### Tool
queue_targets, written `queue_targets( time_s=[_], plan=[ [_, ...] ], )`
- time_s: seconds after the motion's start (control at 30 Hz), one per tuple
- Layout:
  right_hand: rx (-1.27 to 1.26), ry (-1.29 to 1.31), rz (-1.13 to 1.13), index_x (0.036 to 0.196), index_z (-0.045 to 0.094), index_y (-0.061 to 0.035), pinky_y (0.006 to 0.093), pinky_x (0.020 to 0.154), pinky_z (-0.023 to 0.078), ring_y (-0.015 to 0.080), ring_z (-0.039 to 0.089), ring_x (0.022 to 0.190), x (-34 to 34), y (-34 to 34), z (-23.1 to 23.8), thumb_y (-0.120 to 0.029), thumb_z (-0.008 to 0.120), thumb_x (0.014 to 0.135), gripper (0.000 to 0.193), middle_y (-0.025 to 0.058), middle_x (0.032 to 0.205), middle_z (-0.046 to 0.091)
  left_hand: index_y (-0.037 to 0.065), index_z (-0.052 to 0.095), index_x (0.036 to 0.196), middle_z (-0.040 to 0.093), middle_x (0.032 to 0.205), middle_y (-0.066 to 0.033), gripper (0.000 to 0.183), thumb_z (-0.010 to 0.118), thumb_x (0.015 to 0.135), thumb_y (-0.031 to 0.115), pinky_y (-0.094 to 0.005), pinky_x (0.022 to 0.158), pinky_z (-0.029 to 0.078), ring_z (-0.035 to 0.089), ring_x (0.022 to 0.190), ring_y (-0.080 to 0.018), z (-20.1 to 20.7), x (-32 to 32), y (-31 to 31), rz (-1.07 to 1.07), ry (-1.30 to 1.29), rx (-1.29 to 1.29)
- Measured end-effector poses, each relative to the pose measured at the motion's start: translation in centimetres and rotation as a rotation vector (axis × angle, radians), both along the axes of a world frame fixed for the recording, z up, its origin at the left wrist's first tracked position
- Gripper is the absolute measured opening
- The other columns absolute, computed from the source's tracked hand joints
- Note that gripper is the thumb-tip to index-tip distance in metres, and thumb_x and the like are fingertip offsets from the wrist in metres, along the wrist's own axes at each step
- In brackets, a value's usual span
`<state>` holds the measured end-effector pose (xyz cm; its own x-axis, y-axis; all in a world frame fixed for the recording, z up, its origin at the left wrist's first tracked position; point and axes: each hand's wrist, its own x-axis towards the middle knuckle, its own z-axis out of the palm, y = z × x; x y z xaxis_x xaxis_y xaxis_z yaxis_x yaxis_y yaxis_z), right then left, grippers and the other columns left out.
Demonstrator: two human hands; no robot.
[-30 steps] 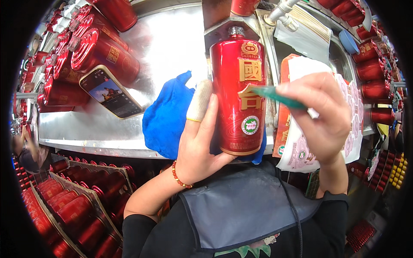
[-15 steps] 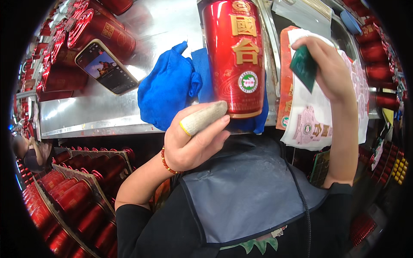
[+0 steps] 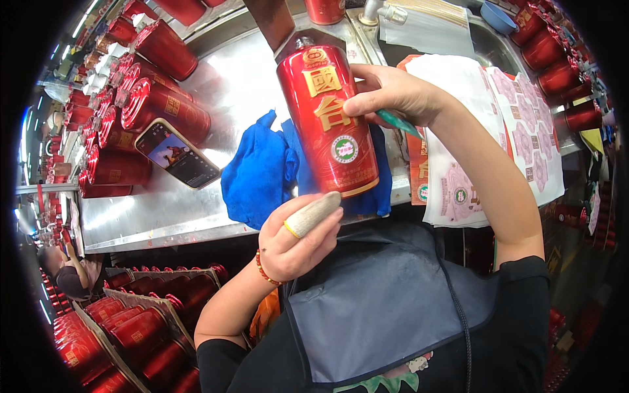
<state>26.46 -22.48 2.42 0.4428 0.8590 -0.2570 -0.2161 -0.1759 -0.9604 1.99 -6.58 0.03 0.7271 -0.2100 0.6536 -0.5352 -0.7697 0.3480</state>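
Note:
A red bottle (image 3: 337,147) with raised gold characters and a round green-and-white label lies tilted over blue cloths (image 3: 255,173). My right hand (image 3: 393,95) is closed round its right side, thumb across the front. Tucked in the same hand is a flat green scraper (image 3: 398,122), seen nearly edge-on. By the bottle's base is my left hand (image 3: 298,239), its fingers curled together, a pale finger cot (image 3: 313,215) on one finger. That fingertip meets or overlaps the bottle's lower left corner; anything inside the curled fingers is hidden.
A phone (image 3: 178,154) leans against red bottles (image 3: 167,108) on the metal table (image 3: 124,219). White label sheets (image 3: 452,85) lie at the right, near a blue bowl (image 3: 498,18). Crated red bottles (image 3: 141,327) stand lower left. A person (image 3: 72,275) is at the far left.
My right hand has come left from above the label sheets and taken hold of the bottle, scraper still in it. The bottle now tilts, its top leaning left. My left hand stays by the base.

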Motion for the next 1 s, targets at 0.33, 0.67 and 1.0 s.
queue_targets(
  time_s=[0.33,0.67,1.0],
  plan=[
    [-0.140,-0.043,-0.043,0.147,0.042,0.0099,0.0311,0.090,0.056,0.0219,0.067,0.104,-0.1,-0.8,1.5,-0.057,0.091,0.069,0.114,0.0239,0.123,0.065,0.006,0.077,0.106,0.072,0.115,-0.0105,0.035,0.082,0.072,0.002,-0.0356,0.084,0.057,0.067,0.098,-0.0278,1.4,0.7,-1.9,0.059,-0.014,0.067],
    [-0.123,-0.240,-0.056,0.147,0.046,0.0037,0.0330,0.100,0.053,0.0282,0.065,0.117,-0.8,0.2,1.2,-0.056,0.086,0.076,0.102,0.0237,0.128,0.065,0.008,0.076,0.109,0.071,0.111,-0.0063,0.035,0.083,0.076,0.013,-0.0366,0.084,0.051,0.061,0.100,-0.0248,2.3,2.7,-3.9,0.071,0.000,0.282],
    [-0.119,-0.287,-0.209,0.145,0.051,0.0023,0.0280,0.083,0.054,0.0150,0.067,0.099,-0.7,-4.0,2.2,-0.051,0.071,0.095,0.076,0.0119,0.112,0.075,0.006,0.056,0.143,0.049,0.149,-0.0170,0.084,0.093,0.069,0.021,-0.0427,0.110,0.041,0.049,0.133,-0.0348,0.5,3.5,-2.0,0.286,0.133,-0.278]
  ],
)
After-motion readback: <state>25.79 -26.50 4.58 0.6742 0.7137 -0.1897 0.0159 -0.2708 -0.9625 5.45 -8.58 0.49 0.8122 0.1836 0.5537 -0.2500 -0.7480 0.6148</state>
